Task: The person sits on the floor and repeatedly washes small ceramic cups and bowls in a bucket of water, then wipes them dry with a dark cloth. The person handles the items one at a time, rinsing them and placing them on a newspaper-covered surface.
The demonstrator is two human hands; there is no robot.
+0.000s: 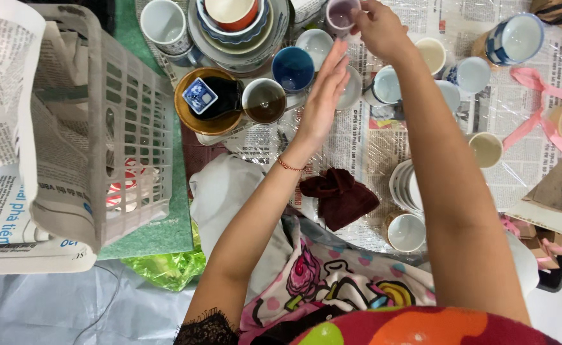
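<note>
Small cup: a pale cup with a purplish inside (pixel 342 15) is sitting up at the far edge of the spread, its mouth facing up toward the camera, tipped slightly.
Right hand: the right hand (pixel 378 29) is closing fingertips on that cup's rim — pinching it from the right side, wrist trailing back toward the person.
Left hand: the left hand (pixel 324 96) is hanging flat and open, fingers pressed together and pointing up toward the cup, holding nothing.
Key relation: the cup is lying just left of the right hand's knuckles and touching its fingertips; from the left hand it is lying straight ahead along the fingers, near but apart. The right hand is the nearer one — already on it.
Under the left hand: a blue bowl (pixel 292 68) and a brown-glazed cup (pixel 264 100) are sitting just to its left, with a white cup partly hidden beneath the palm.
Further left: a dark square dish with a blue-patterned piece (pixel 200 96) is resting in an ochre bowl, beside a white plastic basket (pixel 127 128) lined with newspaper.
Surface: everything is resting on newspaper under clear film (pixel 358 137); whether that is floor or desk, I cannot tell.
Near the lap: a dark red cloth (pixel 338 195) is lying between the forearms.
</note>
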